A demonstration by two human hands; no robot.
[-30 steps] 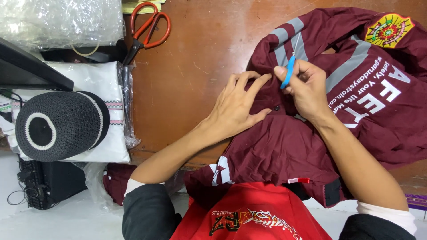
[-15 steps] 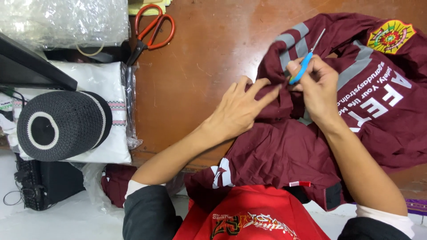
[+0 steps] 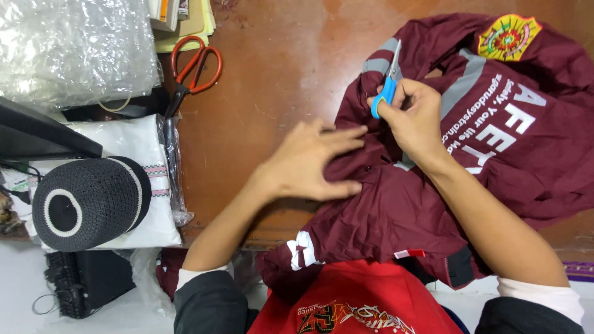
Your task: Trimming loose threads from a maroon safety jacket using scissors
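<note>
Head view has my right hand (image 3: 416, 120) pinching a small blue-handled snipper (image 3: 386, 86) upright, steel tip pointing away from me. A second ago the tool lay low against the cloth; now it is lifted clear, tip over the grey stripe (image 3: 461, 86), and my hand has shifted up the garment. I read that as one cut finished and the blades coming off the fabric.

My left hand (image 3: 312, 162) lies flat, fingers spread, pressing the maroon jacket (image 3: 396, 210) onto the wooden table (image 3: 278, 74). It has slid slightly toward me and flattened out, holding the folds taut.

The jacket is crumpled across the right half of the table, its hem spilling over the near edge into my lap. The cloth looks thin, matte and woven, with reflective grey bands, white lettering and a round embroidered patch (image 3: 508, 36) of many colours.

To the left, well apart, lie orange-handled scissors (image 3: 193, 68), crinkly bubble wrap (image 3: 74, 49), and a round black knitted cap (image 3: 90, 201) on a white folded bundle (image 3: 145, 179).
</note>
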